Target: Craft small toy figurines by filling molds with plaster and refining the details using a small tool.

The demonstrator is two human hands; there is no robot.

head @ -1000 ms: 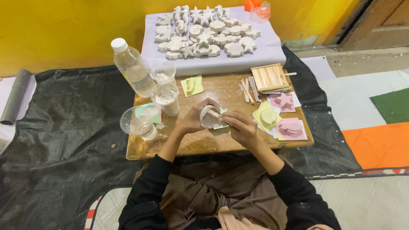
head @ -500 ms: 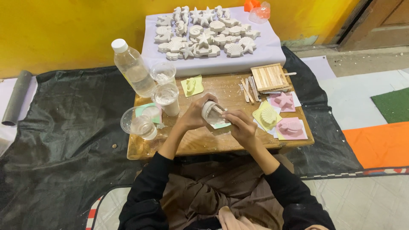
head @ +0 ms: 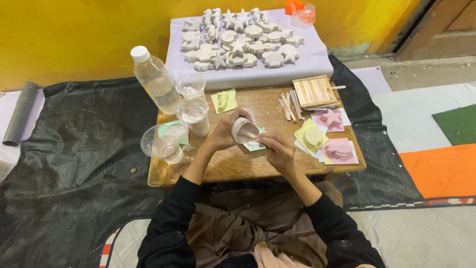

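We see left hand [head: 221,137] gripping tilted plastic cup [head: 244,130] over green mould [head: 255,145]; right hand [head: 277,150] closed on stick, scraping inside.

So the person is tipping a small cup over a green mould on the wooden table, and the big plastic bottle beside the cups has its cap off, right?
Not quite. The plastic bottle has its white cap on, as the head view shows. The rest holds: the left hand tips a small cup over the green mould on the wooden table, with the right hand beside it.
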